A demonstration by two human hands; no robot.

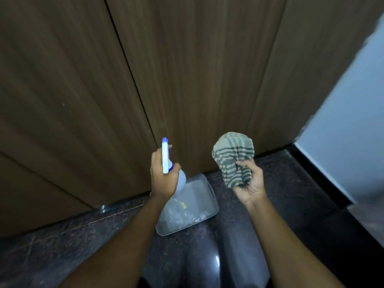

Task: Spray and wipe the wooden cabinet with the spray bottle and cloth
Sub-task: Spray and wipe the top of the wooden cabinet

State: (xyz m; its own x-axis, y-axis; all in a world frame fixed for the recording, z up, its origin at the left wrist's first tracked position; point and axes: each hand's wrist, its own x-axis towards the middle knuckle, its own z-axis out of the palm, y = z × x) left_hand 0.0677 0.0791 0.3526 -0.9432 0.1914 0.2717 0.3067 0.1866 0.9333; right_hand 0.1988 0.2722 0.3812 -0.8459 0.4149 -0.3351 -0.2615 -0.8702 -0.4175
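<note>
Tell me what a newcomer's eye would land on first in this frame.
The two raised hands at centre: the left hand grips a blue-tipped white spray bottle, and the right hand holds a bunched striped cloth beside it. Behind them the wooden cabinet fills the upper frame, and a clear plastic tray sits on the dark floor below.

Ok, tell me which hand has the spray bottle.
The left hand: it grips the bottle, nozzle toward the cabinet. The right hand holds the striped cloth instead.
</note>
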